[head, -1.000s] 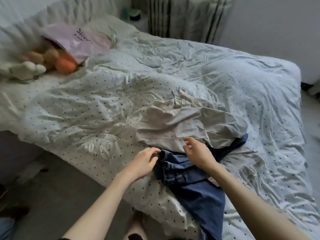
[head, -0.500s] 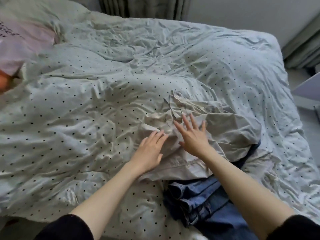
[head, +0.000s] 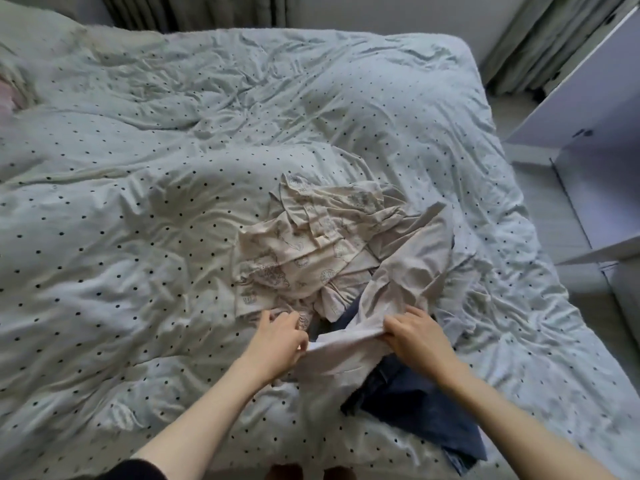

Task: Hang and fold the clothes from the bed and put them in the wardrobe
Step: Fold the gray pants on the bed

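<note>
Since the earlier frame both hands have come back toward the near edge of the bed, and the plain pale garment that lay flat over the pile is now lifted and pulled aside, so a cream printed garment shows beneath it. The left hand has its fingers curled around the near edge of the plain pale garment, just beside the lower corner of the printed one. The right hand grips the same edge a little to the right, and the cloth is stretched between the two hands. The blue jeans lie under this garment and hang over the near edge of the bed, right of the hands. The printed garment lies crumpled on the dotted duvet, on the far side of the hands. A white wardrobe door stands to the right of the bed, and grey curtains hang behind its far right corner.
</note>
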Demonstrator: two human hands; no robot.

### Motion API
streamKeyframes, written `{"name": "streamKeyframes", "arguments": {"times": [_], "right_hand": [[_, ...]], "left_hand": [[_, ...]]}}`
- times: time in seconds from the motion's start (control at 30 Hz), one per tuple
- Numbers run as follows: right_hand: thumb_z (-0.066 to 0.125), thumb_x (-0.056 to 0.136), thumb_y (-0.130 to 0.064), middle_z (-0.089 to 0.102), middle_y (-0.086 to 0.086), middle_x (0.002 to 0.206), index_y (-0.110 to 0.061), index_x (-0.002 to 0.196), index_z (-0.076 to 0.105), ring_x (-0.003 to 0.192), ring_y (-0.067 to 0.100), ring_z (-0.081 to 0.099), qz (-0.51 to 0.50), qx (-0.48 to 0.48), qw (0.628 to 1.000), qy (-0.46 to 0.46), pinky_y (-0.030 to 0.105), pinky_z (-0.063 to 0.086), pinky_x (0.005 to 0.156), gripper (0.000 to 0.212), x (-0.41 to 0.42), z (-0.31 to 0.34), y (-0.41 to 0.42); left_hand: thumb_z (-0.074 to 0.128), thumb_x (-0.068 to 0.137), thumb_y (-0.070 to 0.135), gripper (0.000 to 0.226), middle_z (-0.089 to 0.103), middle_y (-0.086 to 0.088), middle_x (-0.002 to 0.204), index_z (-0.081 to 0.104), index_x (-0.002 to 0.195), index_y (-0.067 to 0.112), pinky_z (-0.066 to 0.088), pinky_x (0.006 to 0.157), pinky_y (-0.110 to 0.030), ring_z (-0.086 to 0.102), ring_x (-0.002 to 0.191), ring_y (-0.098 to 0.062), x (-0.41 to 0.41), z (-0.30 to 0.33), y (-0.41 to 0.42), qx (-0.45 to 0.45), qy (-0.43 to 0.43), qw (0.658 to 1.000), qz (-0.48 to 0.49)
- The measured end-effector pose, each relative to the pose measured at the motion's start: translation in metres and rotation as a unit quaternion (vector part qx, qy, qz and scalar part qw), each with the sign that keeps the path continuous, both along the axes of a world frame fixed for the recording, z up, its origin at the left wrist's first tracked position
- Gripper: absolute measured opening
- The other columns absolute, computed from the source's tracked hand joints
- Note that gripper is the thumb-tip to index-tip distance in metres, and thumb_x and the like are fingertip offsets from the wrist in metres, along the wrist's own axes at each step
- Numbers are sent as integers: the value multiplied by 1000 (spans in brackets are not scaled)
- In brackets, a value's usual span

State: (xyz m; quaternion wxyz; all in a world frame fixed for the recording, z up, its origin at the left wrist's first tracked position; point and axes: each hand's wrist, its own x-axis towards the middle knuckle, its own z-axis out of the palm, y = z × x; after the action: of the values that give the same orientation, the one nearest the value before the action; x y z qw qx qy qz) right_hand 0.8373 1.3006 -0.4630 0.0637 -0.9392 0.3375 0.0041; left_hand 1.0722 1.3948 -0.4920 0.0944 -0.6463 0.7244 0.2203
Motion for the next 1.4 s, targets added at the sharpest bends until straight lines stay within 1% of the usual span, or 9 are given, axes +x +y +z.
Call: {"name": "streamKeyframes", "arguments": {"times": [0.3, 0.47, 0.67, 0.77, 0.87, 0.93, 1.0, 1.2, 1.4], "right_hand": [[52, 93, -31, 68, 6, 95, -13, 90, 58, 92, 28, 61, -144, 198, 970, 5, 36, 41, 71, 19, -35, 17, 20], [53, 92, -26, 60, 2, 120, -16, 117, 61, 115, 19, 53, -185, 249, 950, -37, 30, 40, 96, 28, -54, 9, 21], [52, 89, -51, 14, 5, 157, -17, 148, 22, 146, 21, 6, -321, 76, 944, 18, 48, -4, 114, 75, -54, -3, -38], [64, 83, -51, 0, 11, 159, -7, 151, 0, 146, 24, 1, -470, 249, 837, -132, 39, -1, 115, 102, -41, -14, -76], [66, 85, -22, 37, 19, 146, 3, 143, 28, 136, 29, 35, -602, 331, 672, -276, 37, 29, 112, 73, -32, -24, -89], [53, 84, -5, 66, 17, 110, -1, 110, 64, 109, 30, 56, -602, 285, 697, -267, 31, 44, 90, 28, -29, -25, -80], [48, 77, 4, 62, 7, 65, -10, 65, 65, 79, 27, 55, -535, 276, 756, -257, 31, 38, 64, 25, -27, -19, -53], [58, 85, -4, 71, 4, 104, -9, 99, 75, 99, 16, 63, -301, 390, 855, -163, 21, 43, 82, 22, -53, -11, 32], [57, 89, -14, 73, 1, 99, -14, 101, 74, 90, 9, 63, -284, 431, 848, -123, 23, 48, 82, 21, -91, 0, 16]], "left_hand": [[65, 77, 54, 88, 33, 4, 150, 22, 147, 24, 33, 106, -36, 34, 135, -17, -64, 18, -9, 103, 190, 976, 32], [48, 83, 12, 4, 58, -11, 102, 49, 80, 14, 38, 74, -38, 53, 97, -32, -101, 20, 6, 73, 147, 985, -50], [43, 73, -3, 24, 53, -14, 96, 37, 57, 13, 31, 64, -33, 49, 84, -31, -85, 20, 16, 169, 164, 972, -14], [43, 77, 1, 24, 54, -18, 90, 37, 58, 14, 37, 68, -30, 45, 78, -28, -74, 23, 11, 231, 160, 959, 20], [54, 90, 18, 17, 65, 7, 97, 67, 98, 25, 45, 79, -17, 60, 87, -6, -70, 32, 1, 262, 298, 907, 141], [55, 93, 26, 32, 60, 7, 119, 57, 125, 25, 45, 86, -13, 58, 101, -4, -75, 32, -12, 202, 369, 876, 237], [53, 94, 29, 42, 53, -3, 131, 47, 135, 21, 43, 83, -11, 54, 107, -9, -82, 28, -28, 104, 379, 867, 306], [65, 77, 56, 104, 20, -6, 155, -2, 151, 24, 27, 106, -34, 28, 139, -20, -129, 18, -89, 183, 483, 739, 432], [52, 78, 0, 52, 57, -9, 120, 45, 128, 13, 42, 93, -34, 51, 116, -30, -169, 4, -96, 66, 341, 847, 403]]}}
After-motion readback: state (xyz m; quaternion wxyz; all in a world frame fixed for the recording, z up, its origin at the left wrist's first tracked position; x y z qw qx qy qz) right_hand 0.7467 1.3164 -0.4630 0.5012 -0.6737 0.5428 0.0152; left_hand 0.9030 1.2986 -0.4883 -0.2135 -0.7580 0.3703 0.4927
